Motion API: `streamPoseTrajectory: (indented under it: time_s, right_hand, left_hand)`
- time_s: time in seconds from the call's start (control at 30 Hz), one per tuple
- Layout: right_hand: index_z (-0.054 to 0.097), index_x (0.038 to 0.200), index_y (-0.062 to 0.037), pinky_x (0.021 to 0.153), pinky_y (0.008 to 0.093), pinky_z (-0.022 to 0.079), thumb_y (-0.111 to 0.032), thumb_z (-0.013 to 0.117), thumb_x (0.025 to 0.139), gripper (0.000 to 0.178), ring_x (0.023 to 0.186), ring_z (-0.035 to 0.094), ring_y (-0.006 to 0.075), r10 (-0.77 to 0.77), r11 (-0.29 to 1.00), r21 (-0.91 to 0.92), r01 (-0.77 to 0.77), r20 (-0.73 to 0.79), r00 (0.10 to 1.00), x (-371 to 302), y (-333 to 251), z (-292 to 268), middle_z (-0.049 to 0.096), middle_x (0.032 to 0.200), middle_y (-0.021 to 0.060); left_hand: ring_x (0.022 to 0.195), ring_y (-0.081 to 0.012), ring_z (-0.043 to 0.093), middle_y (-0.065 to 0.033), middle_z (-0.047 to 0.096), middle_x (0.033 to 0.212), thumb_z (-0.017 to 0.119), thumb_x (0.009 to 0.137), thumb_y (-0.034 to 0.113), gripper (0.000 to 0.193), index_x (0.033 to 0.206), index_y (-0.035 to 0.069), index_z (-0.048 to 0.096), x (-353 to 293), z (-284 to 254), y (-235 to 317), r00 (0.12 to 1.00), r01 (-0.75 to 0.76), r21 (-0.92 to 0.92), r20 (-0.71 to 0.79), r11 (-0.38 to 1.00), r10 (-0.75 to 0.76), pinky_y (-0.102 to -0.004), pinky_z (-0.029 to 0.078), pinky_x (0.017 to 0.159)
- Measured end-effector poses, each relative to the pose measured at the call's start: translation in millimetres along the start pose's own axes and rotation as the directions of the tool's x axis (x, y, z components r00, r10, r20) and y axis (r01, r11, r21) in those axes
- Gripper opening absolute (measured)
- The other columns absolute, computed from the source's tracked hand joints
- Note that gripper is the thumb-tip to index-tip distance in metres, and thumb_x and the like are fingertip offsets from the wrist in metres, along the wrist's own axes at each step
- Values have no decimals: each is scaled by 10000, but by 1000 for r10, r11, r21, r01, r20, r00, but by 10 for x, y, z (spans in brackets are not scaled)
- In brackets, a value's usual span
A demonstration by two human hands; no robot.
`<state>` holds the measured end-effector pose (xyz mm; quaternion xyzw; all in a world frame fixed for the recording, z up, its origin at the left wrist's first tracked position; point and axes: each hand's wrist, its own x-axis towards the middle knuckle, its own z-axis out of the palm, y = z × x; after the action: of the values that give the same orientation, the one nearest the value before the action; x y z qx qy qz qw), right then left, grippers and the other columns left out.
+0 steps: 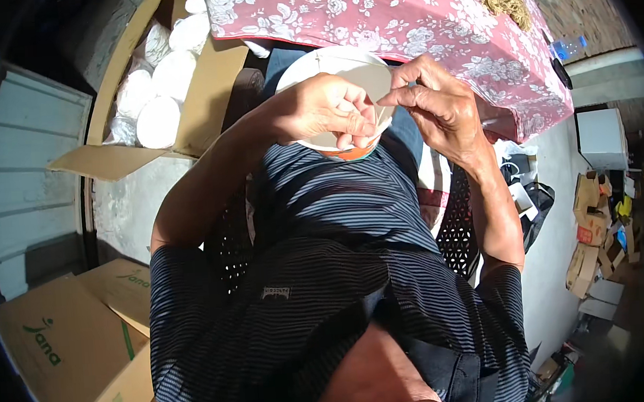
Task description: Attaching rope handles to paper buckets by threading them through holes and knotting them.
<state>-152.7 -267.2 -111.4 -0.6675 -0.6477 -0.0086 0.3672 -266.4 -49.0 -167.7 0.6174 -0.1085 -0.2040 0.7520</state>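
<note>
A white round tub [300, 78], open at the top, sits in my lap, with a patch of orange and green on its near outer side. My left hand [331, 112] is over its mouth, fingers curled and drawn together. Just right of the rim, my right hand [441, 110] is raised with thumb and forefinger pinched, pointing toward the left one. Whatever either hand holds is too small or hidden to make out. The hands are close but apart. Much of the tub's inside lies behind my left hand.
A pink floral cloth [406, 16] covers a table ahead, with a tan bundle of strands [504, 1] on it. An open cardboard box [206, 89] of white rounded packages [158, 121] stands at left. Closed cartons [71, 345] are lower left; cardboard scraps [588, 220] lie at right.
</note>
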Motion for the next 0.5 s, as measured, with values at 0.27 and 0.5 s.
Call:
streamPoseTrajectory:
  time_s: [0.27, 0.5]
  right_hand:
    - [692, 844, -17, 722, 313, 528, 187, 672, 752, 225, 873, 668, 224, -13, 999, 40, 16, -72, 997, 26, 56, 52, 654, 965, 88]
    - [694, 948, -16, 817, 363, 542, 91, 655, 813, 177, 948, 664, 261, 39, 994, 97, -48, 91, 995, -139, 21, -62, 634, 1005, 120]
  left_hand:
    - [718, -76, 594, -44, 703, 871, 676, 1031, 218, 258, 1007, -37, 711, -7, 57, 45, 1000, -6, 156, 27, 988, 1, -233, 487, 698]
    - [736, -70, 582, -20, 682, 859, 666, 1040, 239, 269, 983, -19, 714, -57, -20, -41, 999, -31, 25, -41, 999, 32, -231, 477, 703]
